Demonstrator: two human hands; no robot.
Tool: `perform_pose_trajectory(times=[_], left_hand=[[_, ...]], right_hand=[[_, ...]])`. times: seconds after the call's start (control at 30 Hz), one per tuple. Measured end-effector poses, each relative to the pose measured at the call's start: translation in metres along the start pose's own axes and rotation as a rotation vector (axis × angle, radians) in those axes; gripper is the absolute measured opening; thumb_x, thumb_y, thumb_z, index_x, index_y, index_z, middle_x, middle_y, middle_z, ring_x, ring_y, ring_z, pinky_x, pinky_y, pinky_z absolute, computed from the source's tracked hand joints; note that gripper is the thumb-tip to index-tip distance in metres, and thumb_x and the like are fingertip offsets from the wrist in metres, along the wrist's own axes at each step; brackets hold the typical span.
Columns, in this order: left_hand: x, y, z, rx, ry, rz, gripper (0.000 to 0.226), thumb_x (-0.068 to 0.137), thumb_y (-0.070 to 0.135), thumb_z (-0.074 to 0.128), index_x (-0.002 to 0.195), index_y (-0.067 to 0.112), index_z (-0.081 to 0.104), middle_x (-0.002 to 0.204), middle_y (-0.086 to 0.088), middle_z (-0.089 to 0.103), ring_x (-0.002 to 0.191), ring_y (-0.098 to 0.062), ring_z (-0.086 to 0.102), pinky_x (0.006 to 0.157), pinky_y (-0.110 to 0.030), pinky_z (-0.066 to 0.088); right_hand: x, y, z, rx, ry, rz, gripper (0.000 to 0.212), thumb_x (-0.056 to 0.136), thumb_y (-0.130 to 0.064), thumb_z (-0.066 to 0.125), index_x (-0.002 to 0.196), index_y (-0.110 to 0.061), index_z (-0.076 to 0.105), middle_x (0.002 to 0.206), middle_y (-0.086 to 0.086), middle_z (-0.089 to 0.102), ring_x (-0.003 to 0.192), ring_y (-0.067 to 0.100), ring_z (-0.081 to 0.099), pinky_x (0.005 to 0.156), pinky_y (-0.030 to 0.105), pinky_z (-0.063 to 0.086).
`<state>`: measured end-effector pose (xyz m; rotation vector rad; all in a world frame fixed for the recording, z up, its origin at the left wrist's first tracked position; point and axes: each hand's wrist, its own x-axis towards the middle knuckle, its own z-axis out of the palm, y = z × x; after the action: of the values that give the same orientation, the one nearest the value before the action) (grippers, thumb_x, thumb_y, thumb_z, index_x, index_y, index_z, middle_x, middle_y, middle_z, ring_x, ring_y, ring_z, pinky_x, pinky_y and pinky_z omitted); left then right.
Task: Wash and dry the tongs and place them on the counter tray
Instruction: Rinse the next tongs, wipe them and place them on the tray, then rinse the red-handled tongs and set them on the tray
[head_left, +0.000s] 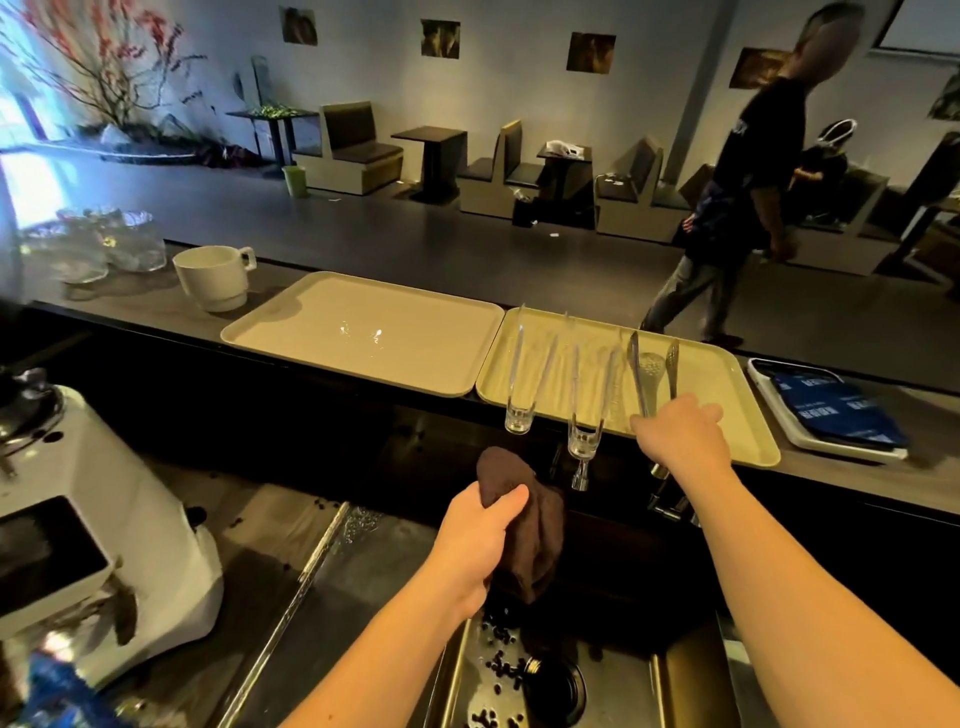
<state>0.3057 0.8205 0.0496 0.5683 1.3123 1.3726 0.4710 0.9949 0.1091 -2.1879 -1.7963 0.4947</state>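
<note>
Now right hand (684, 427) gripping metal tongs (644, 376), on tray (727, 374)

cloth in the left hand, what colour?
Dark brown. The cloth is bunched in the left hand above the sink, seen in the head view.

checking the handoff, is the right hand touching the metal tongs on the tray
Touching. The head view shows the right hand closed over the near end of the metal tongs, whose arms run out from under its fingers onto the right tray.
</note>
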Motion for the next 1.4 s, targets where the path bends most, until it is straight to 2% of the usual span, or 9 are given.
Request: perform_pose_trajectory(times=[0.23,0.37,0.43,0.5,0.7,0.93,1.13,1.3,1.4], left_hand=[[-0.002,0.003,-0.007,-0.031,0.019,0.021,0.019,0.097,0.024,0.060,0.114,0.019,0.066,0.109,-0.007,0.075,0.100,-0.023,0.072,0.093,-0.041,0.057],[-0.008,0.003,-0.014,-0.054,0.026,0.017,0.023,0.097,0.024,0.060,0.118,0.016,0.065,0.111,-0.008,0.074,0.102,-0.025,0.071,0.094,-0.042,0.057],[-0.013,0.001,-0.023,-0.073,0.034,0.013,0.025,0.096,0.025,0.061,0.119,0.017,0.065,0.112,-0.008,0.074,0.103,-0.026,0.071,0.095,-0.044,0.056],[-0.019,-0.003,-0.035,-0.103,0.048,0.009,0.025,0.096,0.025,0.061,0.119,0.018,0.065,0.110,-0.009,0.075,0.101,-0.027,0.072,0.094,-0.045,0.057],[-0.044,-0.020,-0.091,-0.195,0.169,0.001,0.014,0.093,0.023,0.066,0.106,0.022,0.071,0.100,-0.004,0.079,0.096,-0.022,0.075,0.092,-0.042,0.057],[-0.107,-0.038,-0.197,-0.279,0.438,0.038,0.034,0.083,0.029,0.076,0.113,0.014,0.068,0.107,-0.013,0.076,0.100,-0.031,0.072,0.093,-0.048,0.056],[-0.186,-0.058,-0.292,-0.286,0.674,0.169,0.012,0.086,0.016,0.073,0.098,0.014,0.073,0.094,-0.009,0.077,0.089,-0.024,0.074,0.079,-0.035,0.058],[-0.269,-0.084,-0.371,-0.453,0.836,0.179,0.010,0.090,0.008,0.066,0.099,0.007,0.070,0.081,-0.015,0.074,0.069,-0.026,0.070,0.075,-0.039,0.056],[-0.317,-0.100,-0.414,-0.520,0.947,0.171,0.007,0.091,0.007,0.064,0.095,0.007,0.070,0.078,-0.018,0.072,0.060,-0.025,0.071,0.057,-0.033,0.059]], right_hand=[[-0.009,-0.002,-0.008,-0.071,0.159,-0.054,0.068,0.084,-0.055,0.062,0.128,-0.006,0.046,0.128,0.018,0.044,0.113,0.038,0.051,0.079,0.045,0.045],[-0.038,-0.010,-0.015,-0.030,0.285,-0.286,0.037,0.090,-0.039,0.057,0.110,-0.008,0.054,0.107,0.012,0.059,0.097,0.034,0.058,0.073,0.042,0.050],[-0.058,-0.018,-0.015,0.060,0.211,-0.403,0.015,0.092,-0.030,0.054,0.090,-0.015,0.054,0.082,0.005,0.062,0.075,0.026,0.060,0.057,0.036,0.046],[-0.079,-0.027,-0.010,0.192,0.071,-0.469,0.015,0.091,-0.027,0.053,0.080,-0.017,0.054,0.070,0.002,0.061,0.064,0.020,0.058,0.050,0.031,0.038],[-0.148,-0.058,0.037,0.493,-0.328,-0.483,0.022,0.086,-0.027,0.061,0.076,-0.007,0.062,0.066,0.004,0.064,0.054,0.017,0.052,0.055,0.033,0.041],[-0.251,-0.109,0.112,0.396,-0.588,-0.676,0.017,0.089,-0.026,0.065,0.082,-0.011,0.067,0.066,0.004,0.065,0.056,0.015,0.055,0.052,0.028,0.041],[-0.350,-0.158,0.170,0.353,-0.810,-0.799,0.029,0.088,-0.010,0.063,0.060,-0.015,0.057,0.051,0.000,0.053,0.048,0.013,0.046,0.057,0.031,0.036],[-0.451,-0.188,0.220,0.275,-0.944,-0.932,0.025,0.088,-0.007,0.063,0.064,-0.012,0.060,0.055,0.005,0.058,0.045,0.013,0.053,0.050,0.025,0.043],[-0.501,-0.195,0.249,0.236,-0.977,-0.948,0.022,0.088,-0.007,0.061,0.066,-0.011,0.059,0.058,0.005,0.058,0.048,0.015,0.053,0.043,0.020,0.043]])
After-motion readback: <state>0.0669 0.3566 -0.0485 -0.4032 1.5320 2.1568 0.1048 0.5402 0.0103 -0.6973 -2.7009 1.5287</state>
